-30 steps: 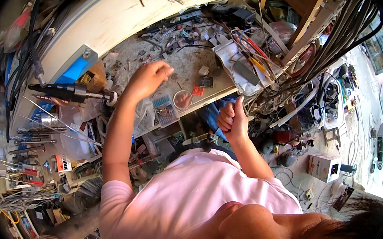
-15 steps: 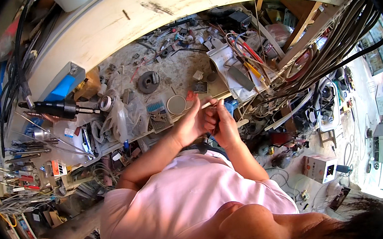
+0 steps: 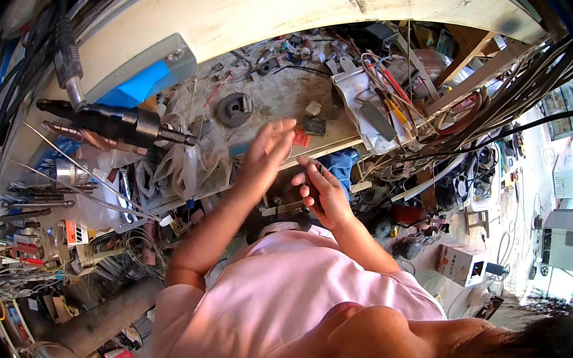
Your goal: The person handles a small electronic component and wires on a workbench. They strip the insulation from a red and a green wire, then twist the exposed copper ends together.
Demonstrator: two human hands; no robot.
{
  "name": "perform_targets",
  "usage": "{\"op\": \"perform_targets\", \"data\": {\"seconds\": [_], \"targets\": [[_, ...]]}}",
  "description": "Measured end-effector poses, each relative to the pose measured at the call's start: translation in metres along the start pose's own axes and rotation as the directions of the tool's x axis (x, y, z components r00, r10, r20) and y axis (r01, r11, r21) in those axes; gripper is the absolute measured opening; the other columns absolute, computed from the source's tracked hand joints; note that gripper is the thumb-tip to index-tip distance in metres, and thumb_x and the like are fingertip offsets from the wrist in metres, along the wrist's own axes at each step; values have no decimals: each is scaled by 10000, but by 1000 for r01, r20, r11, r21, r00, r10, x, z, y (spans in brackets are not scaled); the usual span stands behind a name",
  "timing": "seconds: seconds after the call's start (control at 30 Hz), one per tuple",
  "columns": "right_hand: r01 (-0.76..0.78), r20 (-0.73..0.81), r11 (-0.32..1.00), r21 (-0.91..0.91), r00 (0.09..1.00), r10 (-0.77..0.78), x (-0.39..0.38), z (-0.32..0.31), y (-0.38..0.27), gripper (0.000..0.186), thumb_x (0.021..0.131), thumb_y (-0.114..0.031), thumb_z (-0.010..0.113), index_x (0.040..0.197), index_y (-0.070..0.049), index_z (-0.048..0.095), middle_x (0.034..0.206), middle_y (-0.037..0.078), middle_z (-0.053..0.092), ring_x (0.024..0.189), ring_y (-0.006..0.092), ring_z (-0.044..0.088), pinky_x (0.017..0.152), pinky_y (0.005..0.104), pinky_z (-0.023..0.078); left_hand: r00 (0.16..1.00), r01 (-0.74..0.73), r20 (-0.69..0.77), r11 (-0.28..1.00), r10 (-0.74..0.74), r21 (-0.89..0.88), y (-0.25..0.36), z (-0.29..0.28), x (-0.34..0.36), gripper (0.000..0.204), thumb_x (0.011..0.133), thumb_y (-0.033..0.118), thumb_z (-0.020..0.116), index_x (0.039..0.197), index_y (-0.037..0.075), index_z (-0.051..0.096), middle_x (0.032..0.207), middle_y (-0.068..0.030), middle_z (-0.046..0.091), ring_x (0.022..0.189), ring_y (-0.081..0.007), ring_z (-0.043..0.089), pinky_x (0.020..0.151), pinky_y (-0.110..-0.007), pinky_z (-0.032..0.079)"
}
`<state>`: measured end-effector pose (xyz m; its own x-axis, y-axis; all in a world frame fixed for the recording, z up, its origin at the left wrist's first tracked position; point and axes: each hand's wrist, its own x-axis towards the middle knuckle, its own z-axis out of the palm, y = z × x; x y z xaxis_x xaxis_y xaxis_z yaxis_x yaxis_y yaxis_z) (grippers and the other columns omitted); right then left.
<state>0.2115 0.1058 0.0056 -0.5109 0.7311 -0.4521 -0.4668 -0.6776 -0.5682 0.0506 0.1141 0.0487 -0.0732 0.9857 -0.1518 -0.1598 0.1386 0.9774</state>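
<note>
"Where do we find the red piece from our hands?"

"On the near edge of the bench, just beside the fingertips of our left hand, a little to their right. Whether we touch it, we cannot tell from this angle."

"And our right hand?"

"Lower, nearer our body, in front of the bench edge. So our left is the nearer of the two, and the red piece lies forward of our right."

"How do our grips stand?"

"Our left has its fingers stretched forward and to the right, with nothing visible between them. Our right has its fingers partly curled; there is something dark among them, but we cannot tell whether it is a held thing or a shadow. The two hands are apart, though near."

"What about long axes?"

"The red piece is too small for us to tell. The dark block right next to it seems to run left to right, across the line of our left forearm. The grey disc lies flat farther back, left of both."
</note>
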Motion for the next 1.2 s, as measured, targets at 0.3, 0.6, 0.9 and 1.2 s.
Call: {"op": "perform_targets", "data": {"seconds": [0.3, 0.6, 0.9, 1.2], "targets": [[-33, -13, 999, 36, 999, 34, -3, -35, 3, 276, 994, -297, 440, 1151, -73, 480, 828, 27, 617, 588, 54, 507, 467, 182, 388, 973, -185, 87, 491, 215, 852, 70, -81, 128, 221, 927, 206, 550, 1078, 73, 640, 991, -96, 670, 954, -180, 618, 843, -313, 468], [16, -82, 995, 94, 997, -8, -6, -40, -11, 204, 988, -268, 459, 1089, -97, 507, 778, 7, 564, 573, 60, 459, 485, 195, 355, 980, -171, 148, 178, 135, 969, 5, -111, 217, 226, 885, 82, 518, 1039, 107, 682, 1001, -140, 668, 885, -276, 633, 783, -374, 477], [58, -107, 998, 15, 993, -56, 1, -42, -16, 204, 989, -265, 458, 1092, -97, 509, 789, -3, 518, 574, 55, 417, 473, 184, 341, 976, -209, 203, 77, 84, 975, 14, -75, 246, 253, 833, 54, 554, 1030, 128, 695, 964, -152, 666, 933, -288, 625, 820, -376, 475], [72, -142, 997, -11, 987, -73, 5, -43, -23, 193, 991, -250, 454, 1088, -93, 509, 791, -3, 509, 585, 51, 415, 472, 178, 330, 989, -141, 112, 408, 93, 902, -51, -72, 306, 272, 832, 18, 490, 1014, 113, 669, 1002, -124, 648, 962, -234, 599, 850, -353, 454]]}}
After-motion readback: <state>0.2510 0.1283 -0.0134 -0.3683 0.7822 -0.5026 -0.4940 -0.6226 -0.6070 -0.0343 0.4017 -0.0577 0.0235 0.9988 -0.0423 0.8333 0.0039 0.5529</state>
